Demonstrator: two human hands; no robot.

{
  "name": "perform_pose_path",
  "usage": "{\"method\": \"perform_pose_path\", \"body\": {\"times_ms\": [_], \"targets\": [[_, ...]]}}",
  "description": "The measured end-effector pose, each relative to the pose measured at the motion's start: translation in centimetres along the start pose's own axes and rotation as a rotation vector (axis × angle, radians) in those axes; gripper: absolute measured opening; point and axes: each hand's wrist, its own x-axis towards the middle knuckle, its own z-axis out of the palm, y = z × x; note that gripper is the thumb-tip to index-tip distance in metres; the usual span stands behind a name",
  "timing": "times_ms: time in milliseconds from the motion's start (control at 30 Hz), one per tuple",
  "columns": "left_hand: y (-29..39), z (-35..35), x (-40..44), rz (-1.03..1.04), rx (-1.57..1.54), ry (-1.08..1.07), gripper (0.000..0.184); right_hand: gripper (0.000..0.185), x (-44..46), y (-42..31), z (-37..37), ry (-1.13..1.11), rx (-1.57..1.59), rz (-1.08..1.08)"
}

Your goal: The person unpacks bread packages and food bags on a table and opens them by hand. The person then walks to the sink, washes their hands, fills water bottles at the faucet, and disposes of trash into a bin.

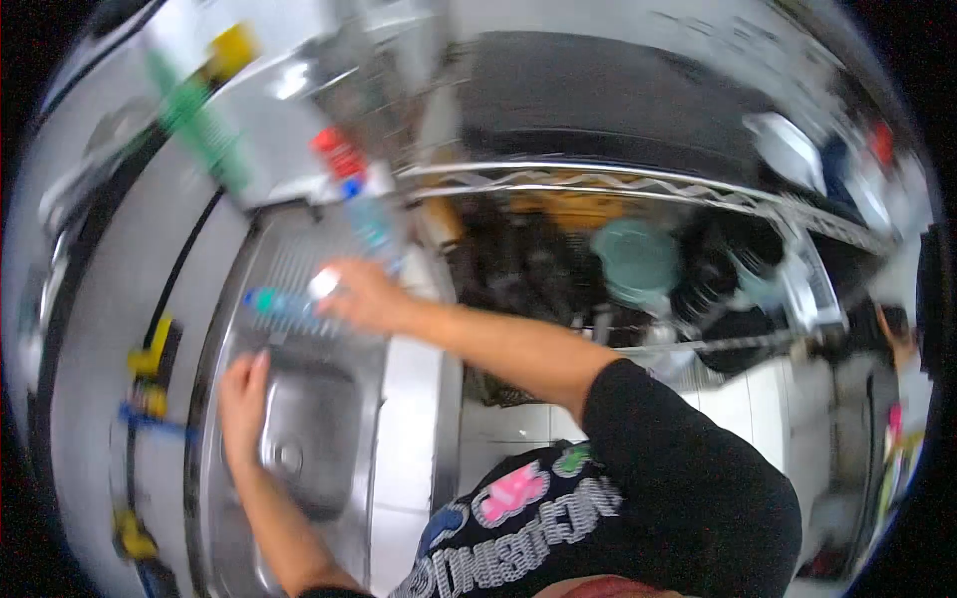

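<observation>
My right hand (361,297) is over the ribbed drainboard (294,244), blurred by motion, with its fingers closed around the near end of a clear plastic bottle (289,305). That bottle lies on its side, its blue cap pointing left and a green patch beside the cap. A small bright white spot shows at the fingertips; I cannot make out what it is. Over the left rim of the steel sink basin (319,419), my left hand (242,394) has its fingers stretched out and nothing visible in them. Another clear bottle with a blue cap (369,217) stands beyond the right hand.
A red item (339,154) is behind the second bottle. Green and yellow blurred things line the wall at left. On the right, a wire rack (598,179) holds a pale green tub (636,261) and dark pots. A person (902,344) is at the far right.
</observation>
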Motion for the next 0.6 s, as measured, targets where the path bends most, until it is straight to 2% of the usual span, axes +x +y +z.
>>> {"method": "perform_pose_path", "body": {"times_ms": [33, 67, 133, 200, 267, 333, 400, 433, 467, 500, 533, 567, 600], "targets": [[-0.5, 0.1, -0.8, -0.001, -0.015, 0.003, 0.038, 0.038, -0.9, -2.4, -0.9, 0.099, -0.102, -0.199], [-2.4, 0.4, -1.0, -0.005, 0.050, 0.007, 0.039, 0.037, -1.8, -4.7, -2.3, 0.084, 0.023, -0.214], [-1.8, 0.7, -2.0, -0.133, -0.075, -0.021, 0.040, 0.033, -3.7, -9.1, -6.4, 0.128, 0.035, -0.254], [-4.6, 1.2, -3.1, 0.041, -0.045, 0.044, 0.039, 0.029, -6.0, -11.6, -9.4, 0.142, 0.229, -0.134], [-5.8, 1.3, -3.3, 0.020, -0.100, 0.050, 0.039, 0.024, -8.0, -13.8, -13.4, 0.200, 0.605, -0.167], [-5.8, 1.3, -3.0, -0.031, -0.166, 0.043, 0.038, 0.018, -11.8, -18.9, -19.5, 0.282, 0.503, -0.078], [-6.4, 1.3, -2.9, -0.116, -0.246, 0.017, 0.037, 0.024, -14.1, -21.4, -23.9, 0.410, 0.318, -0.227], [-7.1, 0.9, -2.6, -0.054, -0.198, 0.004, 0.037, 0.026, -15.5, -22.4, -25.8, 0.488, 0.248, -0.334], [-8.7, 0.6, -2.1, -0.047, -0.238, 0.012, 0.036, 0.030, -17.0, -23.9, -27.9, 0.501, 0.087, -0.357], [-10.4, 0.6, -1.4, -0.039, -0.283, 0.021, 0.035, 0.035, -18.4, -24.4, -29.8, 0.607, 0.072, -0.369], [-11.0, 1.2, -0.7, -0.028, -0.333, 0.028, 0.034, 0.038, -20.0, -24.7, -32.8, 0.550, 0.064, -0.380], [-3.9, -0.6, -1.7, -0.058, 0.063, 0.004, 0.030, 0.045, -22.0, -24.6, -35.8, 0.391, 0.305, -0.436], [-3.2, -0.5, -1.4, -0.048, -0.003, 0.015, 0.030, 0.042, -23.4, -25.5, -37.6, 0.480, 0.242, -0.382]]}}
